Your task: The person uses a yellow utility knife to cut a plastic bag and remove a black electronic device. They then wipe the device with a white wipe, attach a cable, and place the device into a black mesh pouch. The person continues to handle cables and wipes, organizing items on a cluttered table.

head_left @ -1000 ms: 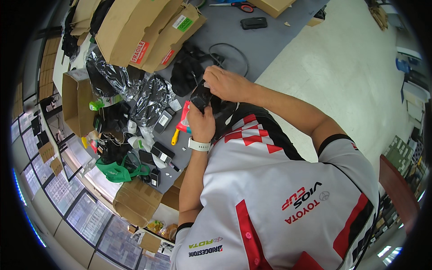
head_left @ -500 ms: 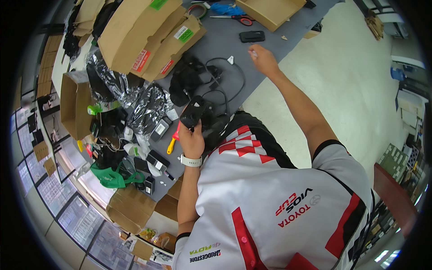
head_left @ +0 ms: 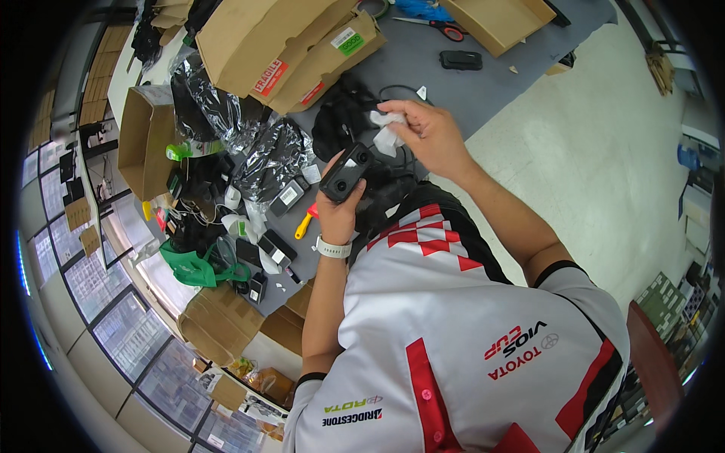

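My left hand is closed around a black twin-lens camera, held tilted above the near edge of the table. Two round lenses show on its upward face. In my right hand a crumpled white tissue is pinched between thumb and fingers, a little to the right of the camera and apart from it. Behind both hands lies a black strap bundle, partly covered, with a black cable and its white tag.
Brown cardboard boxes stand at the back. Scissors and a black case lie at the far right of the grey table. Left of my hands are plastic-wrapped packages, a yellow-handled tool and a green bag.
My right hand has come in from the right toward the camera, and the tissue now shows plainly. My left hand has turned the camera so its lenses face up. The view has shifted slightly.
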`<state>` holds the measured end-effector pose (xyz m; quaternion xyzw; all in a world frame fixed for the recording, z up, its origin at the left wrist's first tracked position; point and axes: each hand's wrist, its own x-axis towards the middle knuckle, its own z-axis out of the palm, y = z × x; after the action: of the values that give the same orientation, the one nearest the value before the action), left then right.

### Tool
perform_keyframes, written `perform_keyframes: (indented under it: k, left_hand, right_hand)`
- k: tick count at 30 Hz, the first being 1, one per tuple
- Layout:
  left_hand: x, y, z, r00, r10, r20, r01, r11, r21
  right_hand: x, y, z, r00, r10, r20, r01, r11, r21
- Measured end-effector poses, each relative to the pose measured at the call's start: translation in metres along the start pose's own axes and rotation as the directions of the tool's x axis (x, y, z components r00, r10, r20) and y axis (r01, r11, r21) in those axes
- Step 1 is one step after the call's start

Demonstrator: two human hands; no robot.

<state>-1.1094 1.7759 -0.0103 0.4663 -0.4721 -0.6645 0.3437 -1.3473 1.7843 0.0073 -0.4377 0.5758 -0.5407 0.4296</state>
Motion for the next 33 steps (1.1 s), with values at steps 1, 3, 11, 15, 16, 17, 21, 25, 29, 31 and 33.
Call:
perform_keyframes:
  k: [1,3,11,15,16,17,21,25,29,31,33]
  left_hand:
    - [0.0,0.002,0.002,1.0,-0.015,0.002,0.015,1.0,0.008]
    - [-0.003,0.002,0.003,0.999,-0.036,-0.005,0.036,0.999,0.021]
    - [-0.002,0.019,0.011,1.0,0.005,0.0,-0.005,0.995,0.102]
    - [-0.005,0.022,0.003,0.999,-0.03,0.025,0.03,1.0,-0.001]
    - [-0.005,0.021,0.001,0.999,-0.018,0.039,0.019,0.999,-0.028]
    - [-0.004,0.019,-0.003,0.999,-0.005,0.052,0.008,0.998,-0.055]
    - [0.013,0.016,-0.033,0.962,-0.052,0.268,0.044,0.998,0.038]
    - [0.03,0.013,-0.04,0.919,-0.091,0.384,0.046,0.991,0.125]
    - [0.028,0.016,-0.024,0.984,0.065,0.167,-0.125,0.914,0.385]
    - [0.024,0.023,-0.011,0.947,0.308,0.087,-0.291,0.716,0.634]
    - [0.013,0.029,0.002,0.901,0.434,0.018,-0.311,0.616,0.724]
  right_hand:
    - [-0.002,-0.003,0.009,1.0,0.015,-0.009,-0.013,0.991,0.132]
    - [-0.007,-0.003,0.024,0.997,-0.073,-0.012,0.073,0.997,-0.008]
    - [-0.011,0.028,0.031,0.93,-0.368,-0.008,0.348,0.886,-0.305]
    - [0.005,0.045,-0.001,0.993,-0.07,-0.092,0.052,0.981,-0.189]
    - [0.006,0.043,-0.01,0.974,0.192,0.122,-0.166,0.967,-0.196]
    - [0.004,0.046,-0.008,0.926,0.251,0.281,-0.249,0.967,-0.044]
    - [-0.01,0.051,0.002,0.75,0.135,0.647,-0.266,0.958,0.108]
    - [-0.016,0.039,0.026,0.821,0.045,0.57,-0.197,0.958,0.209]
    - [-0.02,0.042,0.033,0.919,0.026,0.393,-0.077,0.99,0.114]
    - [-0.022,0.043,0.034,0.954,-0.021,0.298,0.018,1.0,0.012]
    - [-0.024,0.039,0.037,0.972,-0.072,0.224,0.086,0.995,-0.053]
